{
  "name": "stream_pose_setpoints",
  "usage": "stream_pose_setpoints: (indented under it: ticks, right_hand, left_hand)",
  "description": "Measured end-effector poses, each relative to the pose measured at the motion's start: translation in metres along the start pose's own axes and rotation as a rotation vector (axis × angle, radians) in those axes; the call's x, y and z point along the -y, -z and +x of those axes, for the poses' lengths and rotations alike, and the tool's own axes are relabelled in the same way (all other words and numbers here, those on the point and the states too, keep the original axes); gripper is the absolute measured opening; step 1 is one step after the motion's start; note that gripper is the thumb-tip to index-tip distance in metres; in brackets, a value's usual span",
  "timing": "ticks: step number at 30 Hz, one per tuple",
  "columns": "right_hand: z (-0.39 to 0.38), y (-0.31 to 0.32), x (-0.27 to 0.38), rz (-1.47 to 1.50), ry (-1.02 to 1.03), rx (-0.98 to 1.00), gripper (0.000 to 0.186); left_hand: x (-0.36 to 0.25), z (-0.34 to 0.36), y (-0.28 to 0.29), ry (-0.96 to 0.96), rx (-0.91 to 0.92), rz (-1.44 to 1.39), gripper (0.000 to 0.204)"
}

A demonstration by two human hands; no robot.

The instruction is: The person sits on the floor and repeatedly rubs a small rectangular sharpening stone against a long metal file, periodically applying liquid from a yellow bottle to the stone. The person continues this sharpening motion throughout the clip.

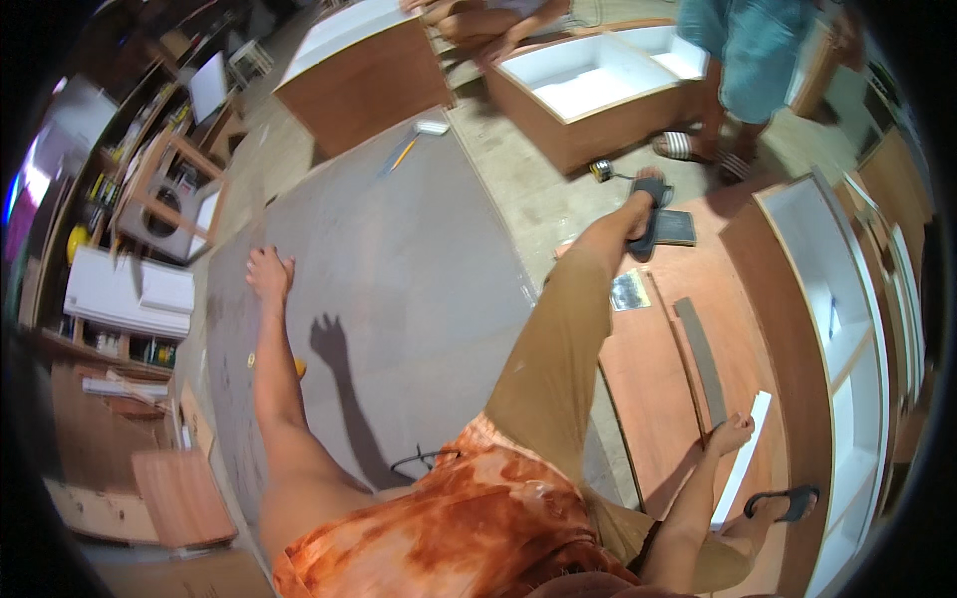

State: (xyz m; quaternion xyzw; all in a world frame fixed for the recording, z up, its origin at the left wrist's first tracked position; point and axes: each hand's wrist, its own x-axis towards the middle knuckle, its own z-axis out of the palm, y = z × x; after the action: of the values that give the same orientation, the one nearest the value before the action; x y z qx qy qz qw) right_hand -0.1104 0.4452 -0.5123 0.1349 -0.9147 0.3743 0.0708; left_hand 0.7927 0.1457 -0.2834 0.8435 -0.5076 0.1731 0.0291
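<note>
— Gripping the white strip [739, 460] on the brown board [658, 389], right hand [731, 435] has fingers curled around its edge.

— And farther out, left hand [269, 273] rests flat, fingers spread, on the grey panel [399, 269].

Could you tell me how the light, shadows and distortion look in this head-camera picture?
Head view: hard light casts a sharp shadow of the left hand on the grey board; straight edges of the white cabinet bow near the rim; corners are black; the far background looks soft.
</note>
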Motion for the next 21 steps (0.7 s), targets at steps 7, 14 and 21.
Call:
stream_pose_setpoints:
  ticks: [7,14,21]
  right_hand:
    - [0.0,0.008,-0.037,-0.198,-0.062,-0.032,0.047]
    - [-0.013,-0.008,-0.073,-0.18,-0.137,0.066,0.048]
    - [0.015,-0.009,-0.059,0.027,-0.005,0.038,0.043]
  left_hand:
    - [0.198,0.033,0.021,0.357,0.393,-0.121,0.084]
    - [0.323,-0.04,-0.081,0.042,0.296,0.002,0.069]
    - [0.153,-0.06,-0.086,0.098,0.396,-0.067,0.032]
